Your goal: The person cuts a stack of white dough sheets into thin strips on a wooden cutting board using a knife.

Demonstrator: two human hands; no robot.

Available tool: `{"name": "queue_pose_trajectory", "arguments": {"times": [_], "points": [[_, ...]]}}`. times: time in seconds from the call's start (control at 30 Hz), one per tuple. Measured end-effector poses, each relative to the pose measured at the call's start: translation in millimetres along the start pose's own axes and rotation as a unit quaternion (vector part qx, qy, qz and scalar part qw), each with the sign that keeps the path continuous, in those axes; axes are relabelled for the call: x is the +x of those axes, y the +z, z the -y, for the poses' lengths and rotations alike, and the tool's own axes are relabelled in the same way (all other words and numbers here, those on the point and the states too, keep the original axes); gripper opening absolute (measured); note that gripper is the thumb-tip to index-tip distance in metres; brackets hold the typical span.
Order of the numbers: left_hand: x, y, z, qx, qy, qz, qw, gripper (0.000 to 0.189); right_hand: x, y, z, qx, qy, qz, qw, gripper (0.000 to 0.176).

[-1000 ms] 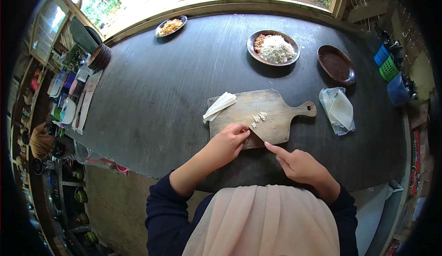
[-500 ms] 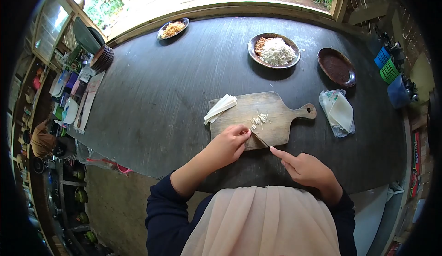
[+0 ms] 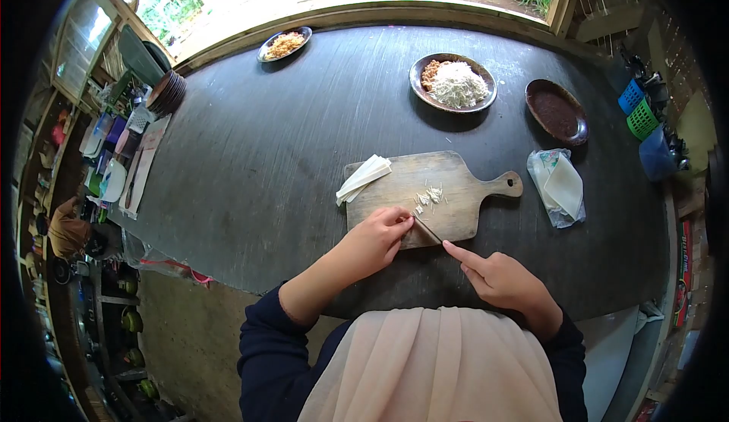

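Observation:
My right hand (image 3: 505, 281) is closed round a knife, its forefinger stretched along the top; the handle is hidden in the palm. The thin knife blade (image 3: 430, 231) points up and left over the wooden cutting board (image 3: 448, 168), its tip beside my left fingertips. My left hand (image 3: 383, 232) rests on the board's lower part, fingers pressed together; what they pinch is hidden. Just beyond them lie thin white shreds (image 3: 430, 196). A fanned stack of flat white strips (image 3: 364, 177) lies across the board's upper left corner.
Behind the board stands a plate (image 3: 416, 94) heaped with white shreds and orange-brown food. To the right are an empty brown dish (image 3: 558, 111) and a plastic packet (image 3: 558, 187) with white sheets. Another food plate (image 3: 285, 44) stands far left; utensil baskets (image 3: 642, 117) line the right edge.
The knife blade has tilted slightly between the two frames. Both hands stay in almost the same place, and the strips and shreds look unchanged.

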State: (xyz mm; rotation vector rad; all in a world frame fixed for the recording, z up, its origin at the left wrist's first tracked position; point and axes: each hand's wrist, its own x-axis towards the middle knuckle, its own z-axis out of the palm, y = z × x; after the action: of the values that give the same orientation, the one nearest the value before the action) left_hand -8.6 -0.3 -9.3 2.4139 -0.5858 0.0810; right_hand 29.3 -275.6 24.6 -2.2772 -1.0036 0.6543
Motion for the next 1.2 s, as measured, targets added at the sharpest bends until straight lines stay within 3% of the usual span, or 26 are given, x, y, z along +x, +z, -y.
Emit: {"name": "queue_pose_trajectory", "arguments": {"times": [0.43,0.83,1.0,1.2], "points": [[0.5,-0.9,-2.8,0.003,-0.006,-0.002,1.000,0.032,5.1,5.4,2.5,-0.058,-0.010,-0.033,0.998,0.050],[0.6,-1.2,-2.8,0.004,-0.006,0.004,1.000,0.037,-2.9,-8.6,4.5,-0.038,0.035,0.040,0.998,0.051],[-0.8,0.0,-1.1,0.003,-0.007,0.002,1.000,0.037,0.8,2.1,0.0,-0.063,0.008,-0.024,0.998,0.051],[-1.2,-1.2,-2.6,0.004,-0.007,0.004,1.000,0.038,-0.6,1.8,-2.7,-0.065,-0.009,-0.026,0.997,0.051]]}}
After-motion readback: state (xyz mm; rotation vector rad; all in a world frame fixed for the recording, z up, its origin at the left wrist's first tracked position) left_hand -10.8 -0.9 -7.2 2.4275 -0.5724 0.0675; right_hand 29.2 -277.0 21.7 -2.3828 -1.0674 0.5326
